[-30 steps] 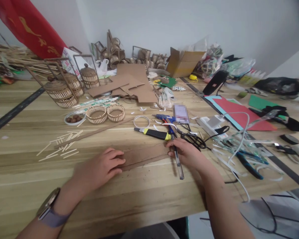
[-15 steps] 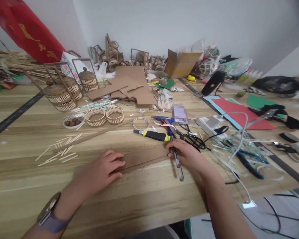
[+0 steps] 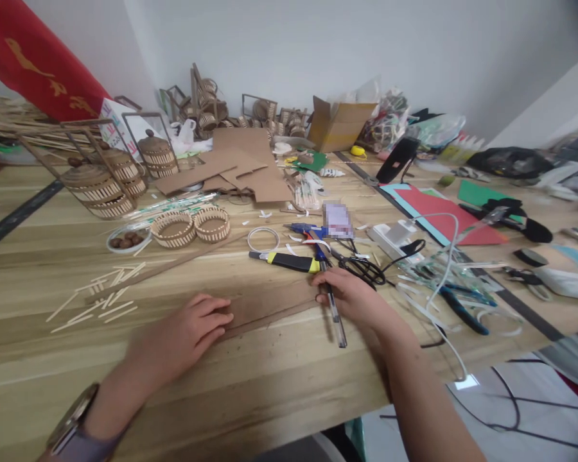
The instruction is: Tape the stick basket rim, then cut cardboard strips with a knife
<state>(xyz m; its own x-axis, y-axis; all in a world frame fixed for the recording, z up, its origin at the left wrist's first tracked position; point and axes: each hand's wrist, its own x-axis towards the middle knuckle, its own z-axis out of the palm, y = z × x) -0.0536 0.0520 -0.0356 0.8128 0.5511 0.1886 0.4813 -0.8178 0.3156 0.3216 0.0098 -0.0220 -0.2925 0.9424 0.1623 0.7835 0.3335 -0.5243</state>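
Note:
A flat brown cardboard strip (image 3: 270, 303) lies on the wooden table in front of me. My left hand (image 3: 185, 330), a watch on its wrist, rests with fingers stretched out over the strip's left end. At the right end is my right hand (image 3: 349, 296), its fingers curled by the strip's edge. A dark pen with a clear end (image 3: 336, 317) slants through the fingers of that hand, its clear end pointing towards me. Just beyond the strip lies a yellow and black utility knife (image 3: 291, 262), beside a blue glue gun (image 3: 304, 229) and a pale ring (image 3: 263, 239).
Thin sticks (image 3: 110, 292) are scattered to the left, near two small slatted rings (image 3: 173, 229) and a bowl of brown balls (image 3: 126, 240). Lidded baskets (image 3: 94, 186) and cardboard sheets (image 3: 248, 160) stand behind. Cables, a power strip (image 3: 390, 240) and pliers (image 3: 462, 311) lie right.
The whole scene has shifted slightly left as my head turned right. Both hands keep their places on the cardboard strip, and the left fingers lie closer together.

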